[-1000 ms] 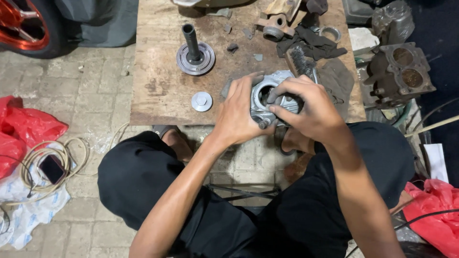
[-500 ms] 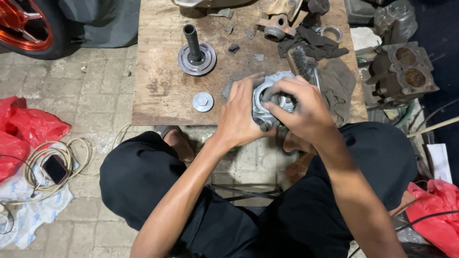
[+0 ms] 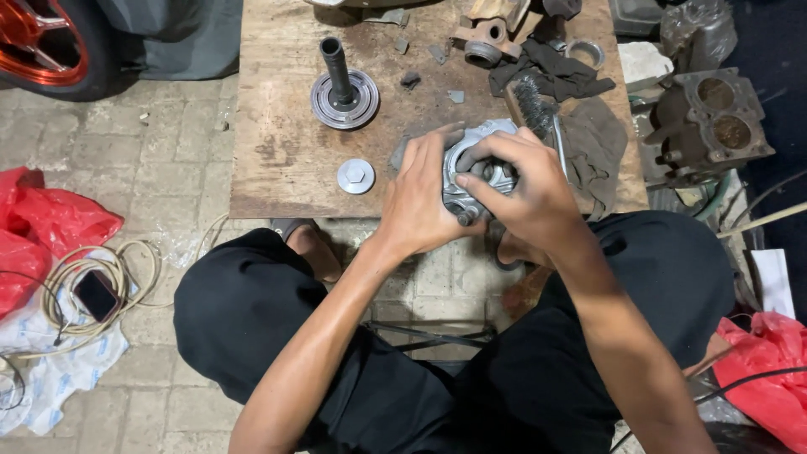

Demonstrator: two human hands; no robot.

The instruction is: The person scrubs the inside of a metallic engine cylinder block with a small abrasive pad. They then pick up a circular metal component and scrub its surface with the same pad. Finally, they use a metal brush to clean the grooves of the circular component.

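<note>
Head view: a brick floor carries a worn wooden board (image 3: 286,160) strewn with parts. At its near edge, right of centre, a grey cast-metal engine part (image 3: 479,172) sits between both hands. The left hand (image 3: 420,202) clasps its left side; the right hand (image 3: 525,197) curls over its right, fingers (image 3: 487,160) pressing inward.

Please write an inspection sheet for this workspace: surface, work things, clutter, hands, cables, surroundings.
Surface: worn wooden board, stained, lying on brick floor.
Job's things: grey metal engine part, held over the board's near edge.
Clutter: flanged shaft, round washer, wire brush, dark rags.
Hands: left hand grips the part; right hand presses on it from above.
Cables: coiled pale cable around a phone.
Surroundings: red wheel, red bags, engine block.
</note>
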